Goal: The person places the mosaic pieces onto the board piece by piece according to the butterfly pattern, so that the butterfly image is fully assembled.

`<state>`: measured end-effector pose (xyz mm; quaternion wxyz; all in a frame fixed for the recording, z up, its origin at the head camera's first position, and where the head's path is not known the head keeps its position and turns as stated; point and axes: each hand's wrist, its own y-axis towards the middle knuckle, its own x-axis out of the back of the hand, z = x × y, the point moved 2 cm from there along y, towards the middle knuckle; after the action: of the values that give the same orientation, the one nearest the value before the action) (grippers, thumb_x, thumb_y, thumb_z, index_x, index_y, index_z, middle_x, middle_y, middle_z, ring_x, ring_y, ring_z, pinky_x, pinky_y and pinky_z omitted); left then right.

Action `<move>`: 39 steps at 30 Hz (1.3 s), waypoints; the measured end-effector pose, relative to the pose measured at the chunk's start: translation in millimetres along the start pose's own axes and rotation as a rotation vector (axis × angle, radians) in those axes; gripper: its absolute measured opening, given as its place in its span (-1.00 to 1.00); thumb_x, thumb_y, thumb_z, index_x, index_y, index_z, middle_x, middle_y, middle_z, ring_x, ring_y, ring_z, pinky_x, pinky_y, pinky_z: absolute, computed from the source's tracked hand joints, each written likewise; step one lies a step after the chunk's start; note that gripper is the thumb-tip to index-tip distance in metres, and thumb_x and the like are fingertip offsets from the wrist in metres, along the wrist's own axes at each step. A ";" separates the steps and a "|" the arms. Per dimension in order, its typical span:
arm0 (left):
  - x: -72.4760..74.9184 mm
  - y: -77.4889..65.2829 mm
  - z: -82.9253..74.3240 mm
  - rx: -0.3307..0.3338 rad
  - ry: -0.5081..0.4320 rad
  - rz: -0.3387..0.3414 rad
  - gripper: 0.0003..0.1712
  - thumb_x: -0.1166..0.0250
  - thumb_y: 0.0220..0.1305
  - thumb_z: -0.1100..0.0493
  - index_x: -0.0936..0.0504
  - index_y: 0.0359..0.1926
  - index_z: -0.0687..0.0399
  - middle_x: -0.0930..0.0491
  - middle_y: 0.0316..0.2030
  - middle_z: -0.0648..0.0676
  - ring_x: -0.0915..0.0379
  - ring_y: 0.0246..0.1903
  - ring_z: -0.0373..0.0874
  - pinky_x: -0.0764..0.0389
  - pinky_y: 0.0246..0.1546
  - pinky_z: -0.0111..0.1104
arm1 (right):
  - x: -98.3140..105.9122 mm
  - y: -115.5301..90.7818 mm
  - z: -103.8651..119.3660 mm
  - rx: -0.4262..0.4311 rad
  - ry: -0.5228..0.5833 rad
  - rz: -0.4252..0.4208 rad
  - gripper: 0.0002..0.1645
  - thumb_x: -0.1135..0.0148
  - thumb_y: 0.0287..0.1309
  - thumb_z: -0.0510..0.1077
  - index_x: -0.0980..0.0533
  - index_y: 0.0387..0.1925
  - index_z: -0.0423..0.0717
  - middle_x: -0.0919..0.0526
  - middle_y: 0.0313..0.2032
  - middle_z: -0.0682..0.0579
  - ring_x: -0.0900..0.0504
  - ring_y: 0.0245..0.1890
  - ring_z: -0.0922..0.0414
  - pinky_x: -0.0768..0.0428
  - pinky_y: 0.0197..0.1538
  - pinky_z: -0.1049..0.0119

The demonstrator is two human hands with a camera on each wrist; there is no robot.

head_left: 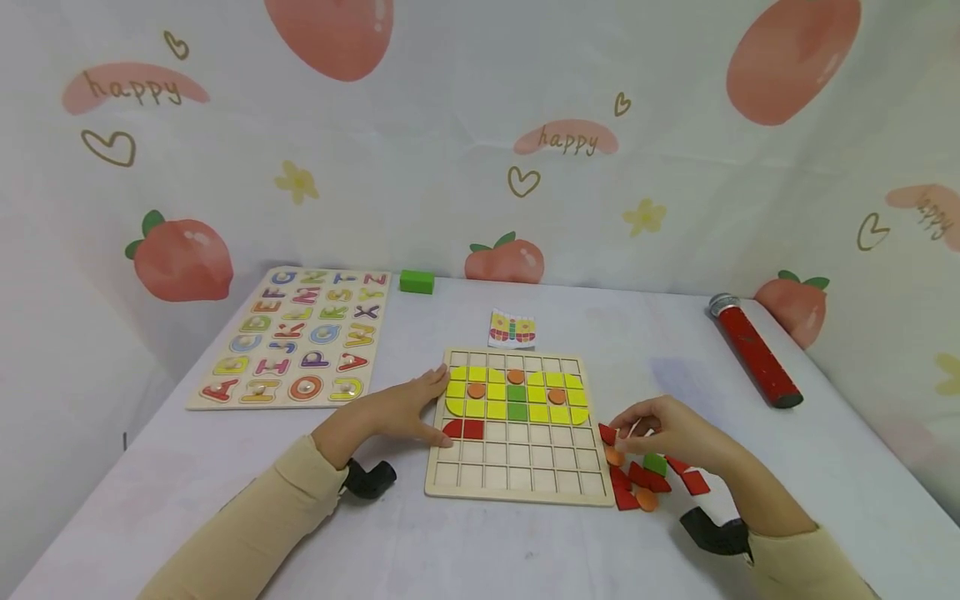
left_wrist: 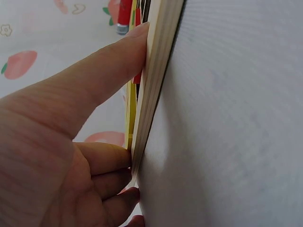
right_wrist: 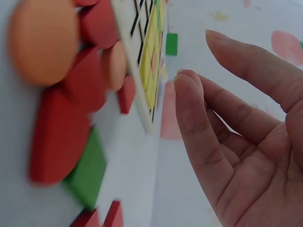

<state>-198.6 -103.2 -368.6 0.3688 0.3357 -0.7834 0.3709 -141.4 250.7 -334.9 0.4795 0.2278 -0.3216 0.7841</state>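
Note:
A square wooden grid board [head_left: 517,490] lies in the middle of the table, with yellow, green, orange and red tiles in its cells. My left hand [head_left: 401,408] rests against its left side; the thumb [left_wrist: 111,61] reaches over the edge beside two red tiles [head_left: 463,429], and the other fingers touch the side. Off the board's right edge, my right hand [head_left: 660,429] hovers over loose red, orange and green pieces. In the right wrist view its thumb and fingers [right_wrist: 189,94] stand apart with nothing between them. A green piece [right_wrist: 90,170] lies among red ones below.
Behind the board stands a small picture card [head_left: 512,329] with a butterfly pattern. An alphabet puzzle board [head_left: 288,333] lies at the left, beside a green block [head_left: 417,282]. At the far right is a red microphone [head_left: 756,350]. A patterned cloth hangs behind the table.

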 end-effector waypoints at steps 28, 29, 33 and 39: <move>-0.1 0.4 1.2 -0.012 0.002 0.005 0.24 -0.37 -0.08 -0.32 0.11 0.46 0.02 0.25 0.48 -0.02 0.31 0.47 -0.08 0.03 0.44 -0.15 | 9.4 -51.0 -70.6 -0.172 0.084 -0.150 -0.52 -0.25 0.13 -0.07 -0.51 0.01 -0.33 -0.65 -0.21 -0.10 -0.57 -0.42 0.20 -0.62 -0.36 0.40; 0.0 0.4 1.3 -0.015 0.001 0.005 0.24 -0.37 -0.08 -0.32 0.11 0.46 0.02 0.25 0.48 -0.01 0.31 0.47 -0.07 0.03 0.44 -0.14 | 9.9 -51.4 -72.0 -0.186 0.078 -0.167 -0.51 -0.25 0.13 -0.06 -0.51 0.01 -0.32 -0.65 -0.21 -0.09 -0.56 -0.41 0.21 -0.61 -0.37 0.40; 0.5 0.5 0.9 -0.024 0.004 0.006 0.24 -0.37 -0.07 -0.31 0.10 0.46 0.04 0.23 0.48 0.01 0.29 0.47 -0.05 0.02 0.43 -0.13 | 11.8 -51.2 -76.7 -0.224 0.071 -0.204 -0.45 -0.29 0.09 -0.03 -0.50 0.02 -0.33 -0.65 -0.26 -0.03 -0.51 -0.40 0.23 -0.58 -0.38 0.41; -0.1 0.9 1.1 -0.031 0.004 0.003 0.23 -0.37 -0.06 -0.30 0.10 0.46 0.06 0.23 0.48 0.02 0.29 0.47 -0.04 0.01 0.43 -0.12 | 13.2 -48.9 -84.8 -0.263 0.041 -0.196 -0.48 -0.33 0.05 -0.07 -0.50 -0.05 -0.38 -0.63 -0.32 0.02 -0.48 -0.41 0.22 -0.57 -0.38 0.45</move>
<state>-199.6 -103.6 -369.4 0.3749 0.3282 -0.7889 0.3596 -107.4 336.3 -370.6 0.5858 0.1776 -0.3878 0.6891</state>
